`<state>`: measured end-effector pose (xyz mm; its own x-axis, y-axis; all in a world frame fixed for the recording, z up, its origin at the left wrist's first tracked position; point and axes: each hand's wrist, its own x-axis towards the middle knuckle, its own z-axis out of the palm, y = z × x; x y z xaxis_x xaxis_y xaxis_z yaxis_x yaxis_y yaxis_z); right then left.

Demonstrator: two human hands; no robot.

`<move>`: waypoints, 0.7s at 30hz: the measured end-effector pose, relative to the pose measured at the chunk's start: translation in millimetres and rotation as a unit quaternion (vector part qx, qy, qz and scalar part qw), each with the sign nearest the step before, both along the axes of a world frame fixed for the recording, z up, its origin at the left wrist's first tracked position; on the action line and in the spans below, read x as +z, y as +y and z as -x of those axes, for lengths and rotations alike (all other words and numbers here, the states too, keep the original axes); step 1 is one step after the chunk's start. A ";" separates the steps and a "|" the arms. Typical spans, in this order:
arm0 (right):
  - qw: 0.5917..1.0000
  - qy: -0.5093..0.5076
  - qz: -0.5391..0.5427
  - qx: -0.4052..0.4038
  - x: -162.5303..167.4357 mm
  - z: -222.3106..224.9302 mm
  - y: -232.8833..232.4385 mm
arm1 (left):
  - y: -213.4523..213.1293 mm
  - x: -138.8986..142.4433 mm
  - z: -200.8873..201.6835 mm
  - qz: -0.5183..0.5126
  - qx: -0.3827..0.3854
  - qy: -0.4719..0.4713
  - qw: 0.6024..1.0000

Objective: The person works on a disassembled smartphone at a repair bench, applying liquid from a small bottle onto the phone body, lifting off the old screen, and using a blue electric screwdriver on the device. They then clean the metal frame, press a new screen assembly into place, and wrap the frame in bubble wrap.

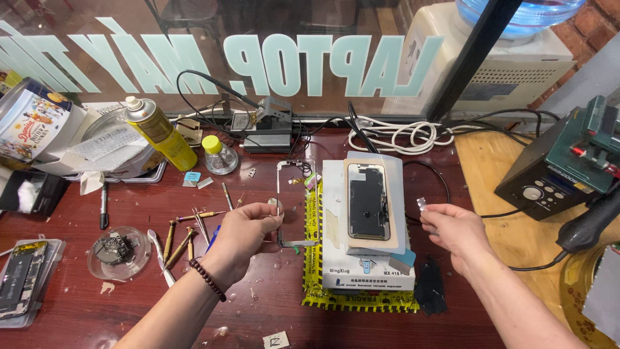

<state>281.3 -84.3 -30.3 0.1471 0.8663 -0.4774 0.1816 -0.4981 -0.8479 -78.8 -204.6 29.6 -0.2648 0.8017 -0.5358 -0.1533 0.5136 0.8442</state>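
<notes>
On a dark red workbench (271, 304) below a lettered window, the left hand (242, 236) pinches a thin phone frame (296, 203) at centre, the right hand (455, 226) pinches a small metal piece (422, 205), beside a phone screen (368, 201) on a white box (367, 268), while a clear dish (116, 252) at lower left holds small parts.

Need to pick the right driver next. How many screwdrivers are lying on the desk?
4, as far as I can tell: a black one at far left, two brass-handled ones beside the left hand, one above them. More may be hidden under the hand.
</notes>
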 end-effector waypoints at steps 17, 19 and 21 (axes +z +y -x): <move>0.955 0.080 -0.148 0.244 114.1 127.7 -31.9 | -2.4 -8.4 89.6 -0.024 0.114 0.046 0.992; 0.937 0.088 -0.127 0.314 107.8 163.4 -41.3 | -4.8 -15.0 103.3 -0.012 0.118 0.050 0.992; 0.935 0.080 -0.082 0.335 94.7 197.8 -47.4 | -9.1 -25.2 111.5 0.010 0.118 0.040 0.992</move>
<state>83.5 -131.7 64.4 -0.5160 0.8022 -0.3004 0.2712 -0.1797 -0.9456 -190.3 -213.7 4.4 -0.4873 0.7015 -0.5200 -0.2038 0.4877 0.8489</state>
